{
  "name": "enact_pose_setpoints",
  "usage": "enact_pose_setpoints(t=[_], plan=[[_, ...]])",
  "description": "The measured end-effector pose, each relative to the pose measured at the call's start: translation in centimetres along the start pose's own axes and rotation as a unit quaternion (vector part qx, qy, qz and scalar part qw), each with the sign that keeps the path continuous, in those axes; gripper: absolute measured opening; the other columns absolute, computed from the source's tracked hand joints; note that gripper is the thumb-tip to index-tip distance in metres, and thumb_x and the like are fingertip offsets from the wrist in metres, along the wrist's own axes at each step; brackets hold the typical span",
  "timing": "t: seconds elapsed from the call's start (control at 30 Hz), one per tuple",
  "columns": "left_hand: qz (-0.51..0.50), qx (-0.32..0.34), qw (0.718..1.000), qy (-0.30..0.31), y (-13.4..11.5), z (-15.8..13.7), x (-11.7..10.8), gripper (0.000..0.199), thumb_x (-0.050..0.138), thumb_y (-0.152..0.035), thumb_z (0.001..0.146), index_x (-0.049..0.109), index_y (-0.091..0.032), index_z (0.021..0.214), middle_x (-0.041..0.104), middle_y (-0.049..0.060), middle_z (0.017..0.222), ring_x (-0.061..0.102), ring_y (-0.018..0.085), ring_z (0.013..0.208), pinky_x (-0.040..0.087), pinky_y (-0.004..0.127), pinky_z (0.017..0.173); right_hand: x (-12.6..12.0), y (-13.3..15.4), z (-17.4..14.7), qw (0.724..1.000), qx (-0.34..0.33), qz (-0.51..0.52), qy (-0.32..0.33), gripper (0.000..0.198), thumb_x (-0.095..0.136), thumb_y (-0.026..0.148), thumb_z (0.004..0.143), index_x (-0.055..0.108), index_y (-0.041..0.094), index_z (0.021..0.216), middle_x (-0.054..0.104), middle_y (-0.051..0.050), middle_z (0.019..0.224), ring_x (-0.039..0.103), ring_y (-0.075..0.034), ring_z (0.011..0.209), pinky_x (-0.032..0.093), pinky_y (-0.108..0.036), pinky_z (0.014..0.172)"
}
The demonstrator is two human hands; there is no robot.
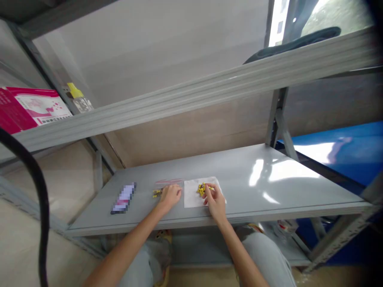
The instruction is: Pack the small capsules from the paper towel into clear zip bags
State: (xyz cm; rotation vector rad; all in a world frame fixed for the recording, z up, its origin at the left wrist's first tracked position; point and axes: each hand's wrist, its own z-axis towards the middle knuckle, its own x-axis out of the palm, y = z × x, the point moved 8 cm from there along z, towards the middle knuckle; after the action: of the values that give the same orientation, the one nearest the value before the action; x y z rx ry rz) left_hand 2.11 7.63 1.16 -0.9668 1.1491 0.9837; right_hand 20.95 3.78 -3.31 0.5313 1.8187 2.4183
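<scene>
A white napkin (pixel 190 198) lies flat on the grey shelf, bearing a small heap of yellow bead-like pieces (pixel 200 190) with a few darker ones among them. My right hand (pixel 216 201) is at the heap's right side, thumb and fingers curled together over it; what they pinch is too small to make out. Left of the napkin is a clear zip bag (pixel 168 181) with a red strip along its top. Yellow and brown pieces (pixel 157 193) show at its left. My left hand (pixel 170 196) covers part of the bag, its fingers curled in and their contents hidden.
A phone (pixel 124 198) with a blurred screen lies on the shelf at the left. An upper shelf beam (pixel 179 94) crosses above, carrying a pink box (pixel 32 107) and a yellow-capped bottle (pixel 80 97). A black cable (pixel 42 191) hangs at the near left.
</scene>
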Motion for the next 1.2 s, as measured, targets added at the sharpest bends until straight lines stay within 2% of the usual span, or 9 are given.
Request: enact_pose_setpoints(t=[0.13, 0.27, 0.43, 0.57, 0.77, 0.93, 1.2], plan=[[0.012, 0.012, 1.000, 0.002, -0.6, -0.5, 0.2, 0.023, 0.054, -0.029, 0.079, 0.071, -0.021, 0.093, 0.069, 0.007, 0.100, 0.062, 0.023, 0.095, 0.044, 0.033, 0.086, -0.1, -0.2, 0.0, 1.000, 0.003, 0.002, -0.003, 0.045, 0.049, 0.057, 0.080, 0.056, 0.016, 0.097, 0.058, 0.002, 0.056, 0.050, -0.010, 0.039, 0.041, -0.021, 0.038], [0.024, 0.020, 0.999, 0.016, -0.9, -0.6, 0.3, 0.034, 0.063, -0.042, 0.071, 0.069, -0.020, 0.097, 0.067, 0.009, 0.104, 0.062, 0.026, 0.095, 0.045, 0.035, 0.086, 0.0, -0.1, 0.0, 1.000, 0.002, -0.004, -0.003, 0.044, 0.049, 0.057, 0.080, 0.056, 0.016, 0.097, 0.058, 0.002, 0.058, 0.049, -0.010, 0.039, 0.041, -0.021, 0.038], [0.008, 0.014, 1.000, 0.026, -0.6, -0.3, 0.3, 0.024, 0.053, -0.027, 0.080, 0.068, -0.020, 0.096, 0.068, 0.009, 0.103, 0.062, 0.023, 0.096, 0.045, 0.032, 0.086, 0.0, 0.1, 0.0, 1.000, 0.004, -0.001, 0.001, 0.044, 0.049, 0.056, 0.081, 0.056, 0.016, 0.097, 0.059, 0.001, 0.059, 0.050, -0.010, 0.040, 0.042, -0.022, 0.038], [-0.009, -0.014, 1.000, 0.009, -0.1, -0.1, 0.2, 0.031, 0.043, -0.015, 0.083, 0.067, -0.020, 0.101, 0.069, 0.007, 0.104, 0.062, 0.019, 0.098, 0.043, 0.029, 0.089, -0.1, 0.2, -0.1, 1.000, 0.005, -0.006, -0.001, 0.045, 0.049, 0.057, 0.080, 0.057, 0.016, 0.097, 0.058, 0.001, 0.058, 0.049, -0.010, 0.040, 0.042, -0.021, 0.038], [-0.034, -0.051, 0.997, -0.041, 0.9, -0.2, -0.6, 0.039, 0.038, -0.012, 0.085, 0.060, -0.020, 0.116, 0.064, 0.007, 0.115, 0.059, 0.018, 0.106, 0.042, 0.029, 0.092, -0.1, -0.1, -0.1, 1.000, 0.003, -0.015, 0.001, 0.044, 0.047, 0.056, 0.082, 0.057, 0.016, 0.097, 0.058, 0.002, 0.058, 0.050, -0.010, 0.041, 0.042, -0.021, 0.040], [-0.044, -0.007, 0.991, -0.123, 0.8, -0.9, -2.2, 0.043, 0.036, -0.007, 0.084, 0.059, -0.020, 0.117, 0.062, 0.005, 0.120, 0.057, 0.016, 0.108, 0.040, 0.030, 0.097, 0.0, -0.2, 0.0, 1.000, 0.001, -0.004, 0.001, 0.044, 0.048, 0.056, 0.081, 0.057, 0.016, 0.097, 0.057, 0.002, 0.058, 0.050, -0.010, 0.042, 0.043, -0.022, 0.040], [0.015, -0.009, 0.998, -0.058, 0.5, -2.2, -0.1, 0.038, 0.041, -0.009, 0.082, 0.064, -0.020, 0.109, 0.064, 0.007, 0.115, 0.056, 0.019, 0.108, 0.033, 0.038, 0.099, 0.0, -0.2, 0.0, 1.000, 0.001, -0.012, 0.003, 0.045, 0.048, 0.057, 0.081, 0.058, 0.016, 0.095, 0.058, 0.002, 0.057, 0.050, -0.010, 0.041, 0.042, -0.022, 0.039]])
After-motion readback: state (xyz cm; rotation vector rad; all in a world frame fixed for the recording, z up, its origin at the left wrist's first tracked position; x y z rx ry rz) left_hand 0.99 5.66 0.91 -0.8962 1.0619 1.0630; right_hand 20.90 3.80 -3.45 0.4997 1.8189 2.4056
